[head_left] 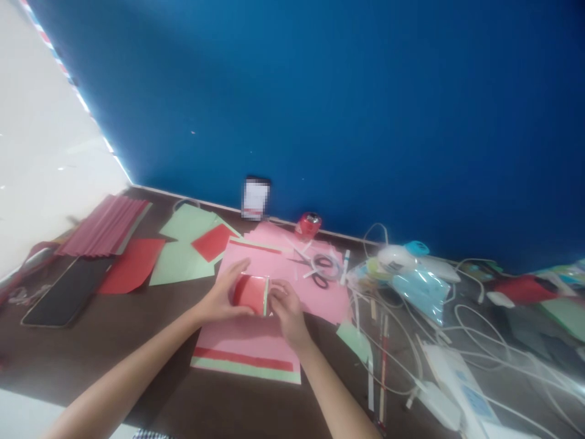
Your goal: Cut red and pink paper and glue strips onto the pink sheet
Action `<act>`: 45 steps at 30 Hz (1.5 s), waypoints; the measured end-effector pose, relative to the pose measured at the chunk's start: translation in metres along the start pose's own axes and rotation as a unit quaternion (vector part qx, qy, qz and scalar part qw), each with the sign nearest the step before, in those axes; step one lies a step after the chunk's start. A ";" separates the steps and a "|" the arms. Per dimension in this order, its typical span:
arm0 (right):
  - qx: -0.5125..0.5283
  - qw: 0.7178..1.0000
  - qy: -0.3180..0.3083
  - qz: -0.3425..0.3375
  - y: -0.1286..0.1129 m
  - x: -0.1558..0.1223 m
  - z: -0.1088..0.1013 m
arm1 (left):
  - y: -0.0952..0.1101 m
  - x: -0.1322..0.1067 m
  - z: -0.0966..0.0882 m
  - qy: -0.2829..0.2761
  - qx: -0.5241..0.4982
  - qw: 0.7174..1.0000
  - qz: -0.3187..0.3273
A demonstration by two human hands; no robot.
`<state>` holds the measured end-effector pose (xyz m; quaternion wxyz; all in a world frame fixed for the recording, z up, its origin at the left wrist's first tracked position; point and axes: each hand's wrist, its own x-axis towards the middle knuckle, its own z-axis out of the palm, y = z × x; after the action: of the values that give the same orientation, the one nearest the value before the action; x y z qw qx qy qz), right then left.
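A small red paper piece [250, 293] with a pale green strip down its right edge is held over a pink paper sheet [247, 341]. My left hand [225, 294] grips its left side, thumb below and fingers above. My right hand [286, 308] is closed in a pinch at its right edge, the fingertips partly hidden. Red and pale green strips run along the pink sheet's bottom, with a similar border at its top. Scissors [321, 279] with dark handles and a clear tape roll [329, 266] lie on more pink paper to the right.
Pale green sheets [183, 263], a red sheet [132, 268], a dark phone [68, 292] and pleated pink paper [107, 225] lie left. A red container [308, 226] stands against the blue wall [320, 110]. Tangled white cables, a blue plastic packet [423, 289] and a power strip [470, 390] crowd the right.
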<state>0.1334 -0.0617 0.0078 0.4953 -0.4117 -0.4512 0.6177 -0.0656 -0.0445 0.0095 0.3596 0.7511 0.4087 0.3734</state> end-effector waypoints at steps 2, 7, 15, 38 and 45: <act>-0.020 1.000 -0.006 -0.001 -0.002 -0.002 0.002 | 0.004 -0.001 -0.001 -0.044 0.027 0.998 0.038; -0.045 0.999 -0.002 -0.021 -0.001 -0.003 0.002 | 0.007 -0.002 0.000 -0.065 0.108 0.988 0.094; -0.324 0.907 0.082 -0.255 0.000 -0.003 -0.004 | -0.004 0.004 0.004 0.037 0.151 0.973 0.172; -0.369 0.890 0.110 -0.244 -0.001 -0.005 0.001 | 0.006 0.002 0.004 0.054 0.292 0.924 0.239; -0.359 0.900 0.115 -0.218 0.005 -0.002 -0.001 | 0.015 0.001 0.003 0.033 0.302 0.914 0.270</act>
<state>0.1340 -0.0641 0.0028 0.4845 -0.5216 -0.6604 0.2388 -0.0574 -0.0508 0.0212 -0.0126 0.8929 0.2949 0.3399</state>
